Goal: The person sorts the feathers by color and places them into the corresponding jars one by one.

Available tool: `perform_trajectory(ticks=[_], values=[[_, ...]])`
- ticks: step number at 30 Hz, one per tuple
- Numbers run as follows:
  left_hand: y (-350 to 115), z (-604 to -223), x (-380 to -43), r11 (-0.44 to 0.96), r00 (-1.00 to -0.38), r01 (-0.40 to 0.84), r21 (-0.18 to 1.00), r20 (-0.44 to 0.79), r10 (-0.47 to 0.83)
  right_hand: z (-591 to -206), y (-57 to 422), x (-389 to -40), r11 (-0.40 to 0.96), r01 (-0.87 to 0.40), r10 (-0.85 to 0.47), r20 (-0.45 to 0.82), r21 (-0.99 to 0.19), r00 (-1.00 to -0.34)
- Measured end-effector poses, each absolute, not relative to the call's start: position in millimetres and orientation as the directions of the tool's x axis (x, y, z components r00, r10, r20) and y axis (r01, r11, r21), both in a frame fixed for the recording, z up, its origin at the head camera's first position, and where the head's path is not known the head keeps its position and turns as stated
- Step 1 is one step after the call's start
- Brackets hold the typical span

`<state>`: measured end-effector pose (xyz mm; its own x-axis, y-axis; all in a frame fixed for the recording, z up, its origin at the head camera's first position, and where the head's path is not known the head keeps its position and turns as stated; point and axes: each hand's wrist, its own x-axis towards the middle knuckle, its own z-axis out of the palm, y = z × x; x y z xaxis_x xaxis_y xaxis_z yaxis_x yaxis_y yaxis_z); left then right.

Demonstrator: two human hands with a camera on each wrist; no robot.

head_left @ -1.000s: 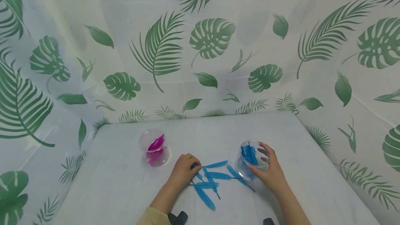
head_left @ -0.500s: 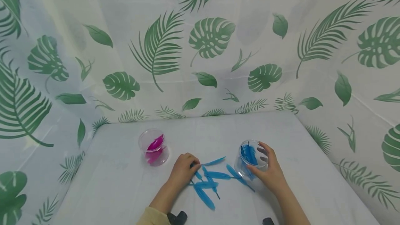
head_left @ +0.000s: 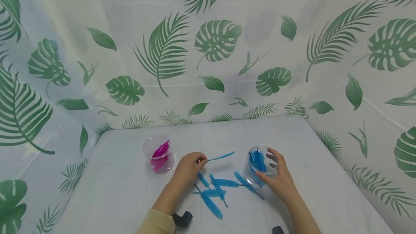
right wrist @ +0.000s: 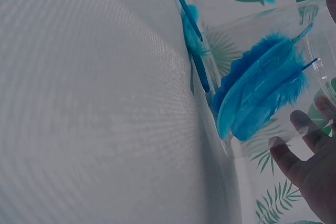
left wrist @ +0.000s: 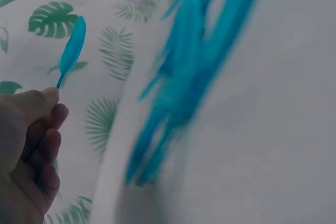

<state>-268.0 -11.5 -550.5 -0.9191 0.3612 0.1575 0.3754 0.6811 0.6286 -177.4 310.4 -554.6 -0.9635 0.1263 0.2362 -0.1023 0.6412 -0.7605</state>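
Between thumb and fingertip, my left hand [head_left: 187, 169] pinches a blue feather [head_left: 222, 156] by its quill, raised over the table. The left wrist view shows this feather [left wrist: 73, 45] with its vane pointing up, away from the hand [left wrist: 31, 150]. My right hand [head_left: 280, 178] grips the right side of a clear plastic cup [head_left: 249, 174], thumb in front and fingers behind. Inside the cup stand blue feathers [right wrist: 257, 93], quills upward. Several loose blue feathers [head_left: 212, 207] lie overlapping on the table between the hands, some close to the cup's base.
A second clear cup [head_left: 147, 148] with pink feathers [head_left: 161, 149] stands at the back left. White cloth covers the table [head_left: 113, 183]. A leaf-printed curtain [head_left: 227, 89] rises behind and on both sides. Dark wrist devices [head_left: 183, 219] show at the front edge.
My left hand has lifted the blue feather up off the table, away from the loose pile, its tip now higher. The right hand keeps its grip on the cup.
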Motion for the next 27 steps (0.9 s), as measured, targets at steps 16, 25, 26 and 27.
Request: perform_trajectory(ticks=[16, 25, 26, 27], values=[[29.1, -479.5, -292.1, 0.496, -0.800, 0.595, 0.633, 0.402, 0.446, -557.3, 314.6, -174.1, 0.645, -0.091, 0.139, 0.233, -0.759, -0.962], [60.9, -470.3, -291.0, 0.439, -0.756, 0.638, 0.632, 0.405, 0.515, -554.7, 313.1, -176.1, 0.639, -0.114, 0.123, 0.248, -0.761, -0.961], [64.0, -470.6, -290.4, 0.444, -0.757, 0.635, 0.633, 0.394, 0.521, -555.0, 312.9, -176.2, 0.640, -0.108, 0.127, 0.242, -0.761, -0.962], [67.1, -471.1, -289.6, 0.445, -0.758, 0.630, 0.637, 0.380, 0.530, -555.4, 312.9, -176.2, 0.645, -0.098, 0.131, 0.236, -0.758, -0.963]])
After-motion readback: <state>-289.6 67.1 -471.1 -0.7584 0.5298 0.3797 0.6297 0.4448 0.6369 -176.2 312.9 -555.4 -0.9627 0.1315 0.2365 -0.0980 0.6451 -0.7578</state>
